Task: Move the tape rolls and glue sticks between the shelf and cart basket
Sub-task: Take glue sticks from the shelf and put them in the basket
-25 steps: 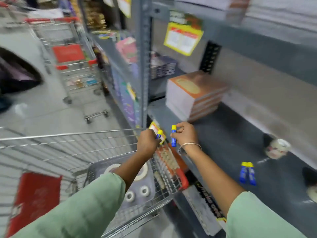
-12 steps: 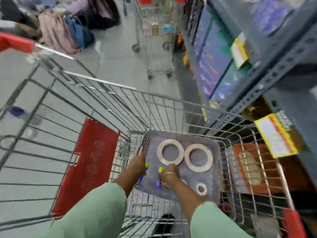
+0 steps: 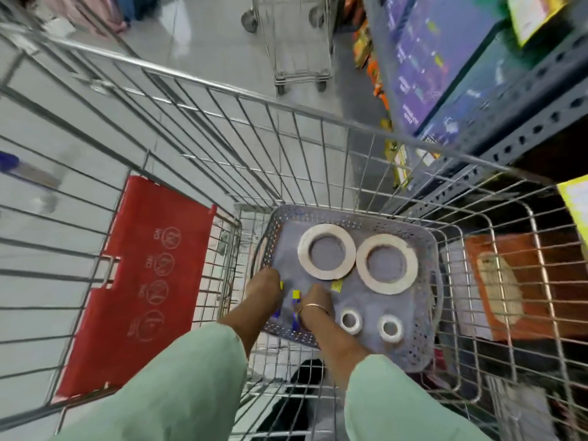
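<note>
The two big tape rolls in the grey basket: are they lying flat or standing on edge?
Lying flat. Both big tape rolls show full rings with the grey basket floor visible through their holes.

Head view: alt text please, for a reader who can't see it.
Both hands, left hand and right hand, set blue-and-yellow glue sticks into a grey perforated basket inside a wire cart. Two large tape rolls and two small tape rolls lie flat in it.

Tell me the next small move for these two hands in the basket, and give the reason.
Probably let go: both hands are down in the grey basket, the left hand and right hand each on blue, yellow-capped glue sticks that look already at the basket floor beside the tape rolls. Open the fingers and lift out.
</note>
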{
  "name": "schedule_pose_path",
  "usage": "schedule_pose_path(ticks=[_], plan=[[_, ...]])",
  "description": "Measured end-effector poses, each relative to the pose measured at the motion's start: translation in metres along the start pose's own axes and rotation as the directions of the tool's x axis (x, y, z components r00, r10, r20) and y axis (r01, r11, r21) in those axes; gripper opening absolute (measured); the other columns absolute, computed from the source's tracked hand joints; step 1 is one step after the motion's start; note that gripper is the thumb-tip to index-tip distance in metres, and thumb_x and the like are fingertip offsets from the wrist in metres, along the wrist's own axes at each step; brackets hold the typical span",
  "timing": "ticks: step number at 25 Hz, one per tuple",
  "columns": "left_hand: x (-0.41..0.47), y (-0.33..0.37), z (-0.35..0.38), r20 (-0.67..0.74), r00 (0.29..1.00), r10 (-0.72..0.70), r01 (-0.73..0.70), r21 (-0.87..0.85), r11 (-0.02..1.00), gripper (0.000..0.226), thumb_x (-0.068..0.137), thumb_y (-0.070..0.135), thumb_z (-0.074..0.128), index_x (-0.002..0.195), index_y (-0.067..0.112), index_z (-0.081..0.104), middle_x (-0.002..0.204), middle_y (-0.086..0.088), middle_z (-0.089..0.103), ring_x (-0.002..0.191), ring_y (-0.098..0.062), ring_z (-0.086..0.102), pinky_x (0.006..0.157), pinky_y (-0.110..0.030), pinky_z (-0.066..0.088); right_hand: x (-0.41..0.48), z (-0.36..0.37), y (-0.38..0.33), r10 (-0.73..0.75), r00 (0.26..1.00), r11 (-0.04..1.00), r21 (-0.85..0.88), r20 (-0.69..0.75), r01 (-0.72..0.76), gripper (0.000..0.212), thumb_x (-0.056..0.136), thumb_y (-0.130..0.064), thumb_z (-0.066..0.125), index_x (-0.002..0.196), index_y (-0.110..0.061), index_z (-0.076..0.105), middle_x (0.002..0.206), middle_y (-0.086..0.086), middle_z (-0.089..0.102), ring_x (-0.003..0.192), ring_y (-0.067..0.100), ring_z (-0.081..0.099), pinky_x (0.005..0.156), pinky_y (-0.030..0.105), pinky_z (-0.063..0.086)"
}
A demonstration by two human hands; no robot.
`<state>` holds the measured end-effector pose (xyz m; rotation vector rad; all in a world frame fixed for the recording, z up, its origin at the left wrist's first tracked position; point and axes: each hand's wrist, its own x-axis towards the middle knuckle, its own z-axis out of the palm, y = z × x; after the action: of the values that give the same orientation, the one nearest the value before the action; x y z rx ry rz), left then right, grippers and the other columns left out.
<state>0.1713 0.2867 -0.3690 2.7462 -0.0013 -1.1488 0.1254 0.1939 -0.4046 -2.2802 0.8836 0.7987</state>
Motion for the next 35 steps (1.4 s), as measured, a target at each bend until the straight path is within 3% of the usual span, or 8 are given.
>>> schedule_pose_path(ticks=[7, 11, 14, 17, 22, 26, 29, 35], plan=[[-0.062, 0.055, -0.079, -0.330, 0.928, 0.173, -0.250, -0.207, 0.946, 0.024, 0.088, 0.024, 0.055, 0.081, 0.001, 0.059, 0.096, -0.028, 0.067, 0.096, -0.040, 0.063, 0.074, -0.041, 0.049, -0.068, -0.137, -0.002, -0.159, 0.975, 0.962, 0.198, -0.154, 0.188, 0.024, 0.078, -0.009, 0.071, 0.097, 0.004, 0.065, 0.106, 0.023, 0.069, 0.100, 0.031, 0.064, 0.079, 0.036, 0.052], [-0.159, 0.139, -0.154, -0.649, 0.715, 0.261, -0.582, -0.346, 0.735, 0.033, 0.091, 0.022, 0.054, 0.062, 0.011, 0.043, 0.061, -0.025, 0.058, 0.067, -0.039, 0.061, 0.056, -0.032, 0.030, -0.157, -0.259, 0.026, -0.249, 0.868, 0.866, 0.302, -0.430, 0.398, 0.013, 0.075, -0.005, 0.073, 0.071, -0.010, 0.061, 0.054, 0.001, 0.054, 0.058, 0.016, 0.055, 0.058, 0.026, 0.046], [-0.237, 0.220, -0.179, -0.713, 0.566, 0.413, -0.783, -0.309, 0.540, 0.034, 0.091, 0.019, 0.056, 0.060, 0.009, 0.044, 0.063, -0.029, 0.061, 0.063, -0.039, 0.058, 0.055, -0.034, 0.027, -0.217, -0.343, 0.081, -0.139, 0.713, 0.817, 0.327, -0.687, 0.475, 0.021, 0.070, -0.003, 0.076, 0.067, -0.017, 0.060, 0.050, -0.003, 0.052, 0.047, 0.001, 0.051, 0.054, 0.017, 0.041], [-0.307, 0.304, -0.169, -0.631, 0.447, 0.634, -0.891, -0.252, 0.378, 0.031, 0.090, 0.019, 0.056, 0.064, 0.001, 0.053, 0.062, -0.023, 0.061, 0.060, -0.031, 0.055, 0.056, -0.033, 0.028, -0.274, -0.403, 0.154, 0.077, 0.580, 0.797, 0.399, -0.811, 0.453, 0.030, 0.071, 0.000, 0.075, 0.058, -0.017, 0.054, 0.057, 0.014, 0.058, 0.056, 0.023, 0.057, 0.061, 0.034, 0.050], [-0.373, 0.399, -0.086, -0.182, 0.338, 0.923, -0.940, -0.122, 0.320, 0.038, 0.086, 0.021, 0.054, 0.051, 0.009, 0.049, 0.068, -0.025, 0.064, 0.065, -0.018, 0.052, 0.058, -0.030, 0.033, -0.327, -0.420, 0.292, 0.402, 0.536, 0.773, 0.589, -0.742, 0.234, 0.045, 0.072, 0.002, 0.072, 0.046, -0.024, 0.046, 0.052, 0.003, 0.058, 0.038, 0.002, 0.050, 0.050, 0.021, 0.041], [-0.406, 0.419, -0.020, 0.086, 0.445, 0.891, -0.890, -0.071, 0.451, 0.037, 0.089, 0.019, 0.053, 0.054, 0.013, 0.045, 0.057, -0.009, 0.056, 0.053, -0.025, 0.059, 0.062, -0.033, 0.056, -0.337, -0.386, 0.354, 0.586, 0.556, 0.745, 0.662, -0.589, -0.083, 0.004, 0.077, -0.007, 0.071, 0.073, -0.005, 0.072, 0.077, 0.017, 0.071, 0.076, 0.020, 0.070, 0.061, 0.023, 0.047], [-0.415, 0.418, 0.011, 0.141, 0.457, 0.878, -0.885, -0.018, 0.464, 0.017, 0.083, 0.012, 0.055, 0.076, -0.001, 0.061, 0.084, -0.022, 0.068, 0.083, -0.037, 0.069, 0.070, -0.038, 0.056, -0.329, -0.369, 0.363, 0.586, 0.604, 0.768, 0.607, -0.540, -0.202, 0.021, 0.082, -0.014, 0.065, 0.096, 0.000, 0.072, 0.109, 0.020, 0.071, 0.104, 0.030, 0.066, 0.084, 0.029, 0.052], [-0.416, 0.413, 0.035, 0.062, 0.487, 0.871, -0.872, 0.093, 0.481, 0.024, 0.086, 0.013, 0.052, 0.103, -0.001, 0.059, 0.116, -0.022, 0.064, 0.109, -0.038, 0.060, 0.087, -0.038, 0.051, -0.315, -0.357, 0.356, 0.637, 0.571, 0.726, 0.652, -0.518, -0.219, 0.027, 0.088, -0.016, 0.058, 0.106, 0.002, 0.064, 0.119, 0.022, 0.065, 0.110, 0.035, 0.061, 0.085, 0.032, 0.049]])
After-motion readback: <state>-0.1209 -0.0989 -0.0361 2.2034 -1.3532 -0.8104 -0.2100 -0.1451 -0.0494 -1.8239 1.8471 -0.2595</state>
